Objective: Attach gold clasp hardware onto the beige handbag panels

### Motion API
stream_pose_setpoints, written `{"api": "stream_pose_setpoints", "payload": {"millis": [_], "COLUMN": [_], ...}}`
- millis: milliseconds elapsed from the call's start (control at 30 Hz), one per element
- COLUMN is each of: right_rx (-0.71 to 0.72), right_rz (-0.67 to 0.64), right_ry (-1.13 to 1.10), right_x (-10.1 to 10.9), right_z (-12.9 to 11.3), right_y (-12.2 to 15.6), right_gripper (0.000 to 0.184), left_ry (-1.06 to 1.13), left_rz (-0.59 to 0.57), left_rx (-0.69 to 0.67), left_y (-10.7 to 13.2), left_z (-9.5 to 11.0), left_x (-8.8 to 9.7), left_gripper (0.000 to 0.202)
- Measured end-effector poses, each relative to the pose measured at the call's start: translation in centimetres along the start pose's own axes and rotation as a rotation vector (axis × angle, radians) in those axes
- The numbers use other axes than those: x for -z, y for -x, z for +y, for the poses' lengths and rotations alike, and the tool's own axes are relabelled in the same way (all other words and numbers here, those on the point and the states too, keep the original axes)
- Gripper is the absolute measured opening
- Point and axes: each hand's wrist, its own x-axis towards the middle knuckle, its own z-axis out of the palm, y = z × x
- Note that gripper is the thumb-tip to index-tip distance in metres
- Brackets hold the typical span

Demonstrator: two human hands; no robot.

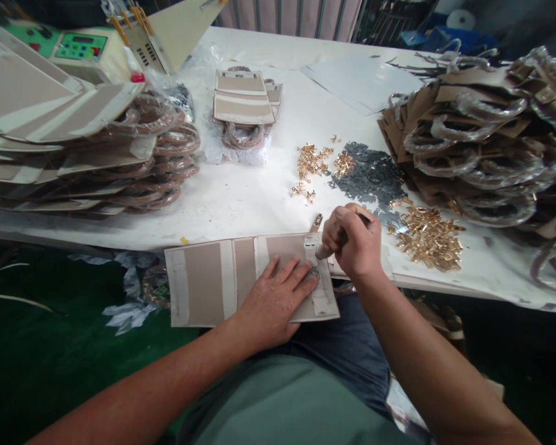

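Observation:
A beige and grey bag panel [204, 278] lies at the table's front edge, reaching over my lap. My left hand [278, 300] rests flat on its right half, fingers spread. My right hand [356, 242] is closed in a fist round a tool whose dark end [364, 220] sticks out at the top; its kind is mostly hidden. The fist is above the panel's right end, beside a small metal plate [310, 245]. A short strap with metal fittings [315, 222] projects past the panel's far edge.
Gold fasteners [429, 238] and dark flat metal plates [370, 173] lie in heaps ahead. Bag panels with wrapped handles are stacked left [120, 161] and right [472, 130]. A smaller stack [243, 105] sits behind. A machine with a green control panel [81, 46] stands at back left.

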Motion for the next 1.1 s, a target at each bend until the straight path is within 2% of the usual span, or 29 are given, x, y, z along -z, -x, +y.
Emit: {"api": "stream_pose_setpoints", "payload": {"millis": [133, 233, 533, 733, 967, 1100], "right_rx": [-0.109, -0.139, -0.133, -0.147, -0.238, -0.190], "right_rz": [0.092, 0.157, 0.148, 0.202, 0.319, 0.293], "right_ry": [-0.119, -0.182, -0.225, -0.248, -0.343, -0.304], "right_x": [2.0, 2.7, 2.2, 1.7, 2.5, 2.0], "right_z": [-0.3, -0.2, 0.1, 0.3, 1.1, 1.2], "right_y": [1.2, 1.6, 1.1, 1.1, 0.7, 0.9], "right_gripper": [0.042, 0.039, 0.039, 0.039, 0.045, 0.044], "left_ry": [0.018, 0.015, -0.027, -0.052, -0.064, -0.056], "left_rz": [-0.023, -0.031, -0.078, -0.071, -0.063, -0.033], "left_rx": [-0.004, 0.000, -0.018, -0.026, -0.050, -0.059], "left_y": [-0.1, -0.4, -0.9, -1.0, -1.1, -1.1], "left_z": [-0.2, -0.6, -1.0, -0.7, -0.9, -1.0], "left_x": [0.2, 0.5, 0.3, 0.2, 0.4, 0.2], "left_gripper": [0.082, 0.080, 0.091, 0.091, 0.092, 0.091]}}
